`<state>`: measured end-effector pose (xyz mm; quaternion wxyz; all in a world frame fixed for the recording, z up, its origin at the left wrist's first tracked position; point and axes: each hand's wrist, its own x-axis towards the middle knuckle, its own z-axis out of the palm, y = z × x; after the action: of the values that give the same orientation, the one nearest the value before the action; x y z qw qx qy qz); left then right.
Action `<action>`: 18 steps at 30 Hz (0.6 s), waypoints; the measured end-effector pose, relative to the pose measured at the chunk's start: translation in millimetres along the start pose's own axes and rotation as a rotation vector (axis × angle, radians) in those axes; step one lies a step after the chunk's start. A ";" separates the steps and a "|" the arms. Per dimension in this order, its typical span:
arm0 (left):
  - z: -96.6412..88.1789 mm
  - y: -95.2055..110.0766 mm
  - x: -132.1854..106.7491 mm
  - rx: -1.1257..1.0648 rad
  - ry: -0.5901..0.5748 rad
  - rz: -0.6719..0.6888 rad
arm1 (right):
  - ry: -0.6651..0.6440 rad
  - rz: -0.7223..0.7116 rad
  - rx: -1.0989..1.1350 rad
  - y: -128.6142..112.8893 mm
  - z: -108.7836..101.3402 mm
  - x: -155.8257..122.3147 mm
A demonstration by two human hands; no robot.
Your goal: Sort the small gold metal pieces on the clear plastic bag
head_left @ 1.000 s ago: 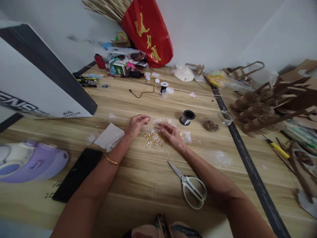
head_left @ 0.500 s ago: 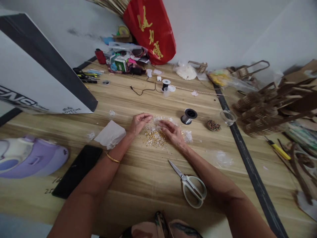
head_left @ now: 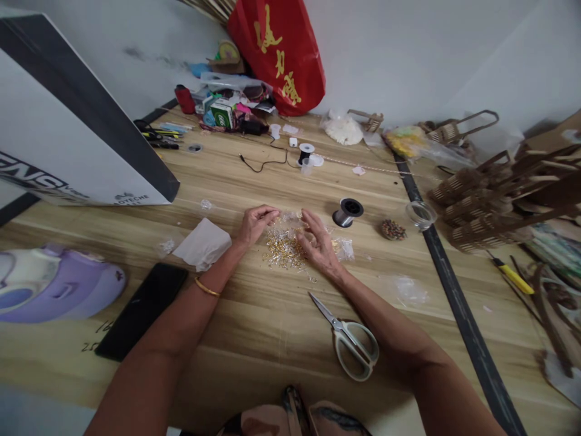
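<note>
A heap of small gold and clear beads and pins lies on the wooden table. My left hand rests at the heap's left edge with fingertips pinched together on something too small to name. My right hand lies over the right side of the heap, fingers curled down into the beads. A small clear packet sits just right of that hand. A gold bangle circles my left wrist.
White-handled scissors lie near my right forearm. A wire spool, a bead pile and a clear cup sit to the right. A white tissue, black phone, purple device and big box are left.
My right hand has turned and curled its fingers inward over the beads. The left hand has stayed pinched at the heap's edge. The view has shifted slightly.
</note>
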<state>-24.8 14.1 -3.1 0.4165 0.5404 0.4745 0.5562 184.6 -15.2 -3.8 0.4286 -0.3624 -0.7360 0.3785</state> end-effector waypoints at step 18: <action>4.7 7.0 -3.9 -0.014 -0.063 -0.013 | 0.017 -0.016 -0.048 1.0 3.8 0.9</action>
<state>-19.6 9.2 2.8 0.4386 0.5517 0.4609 0.5393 181.0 -14.9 -5.7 0.4293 -0.3698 -0.7440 0.3541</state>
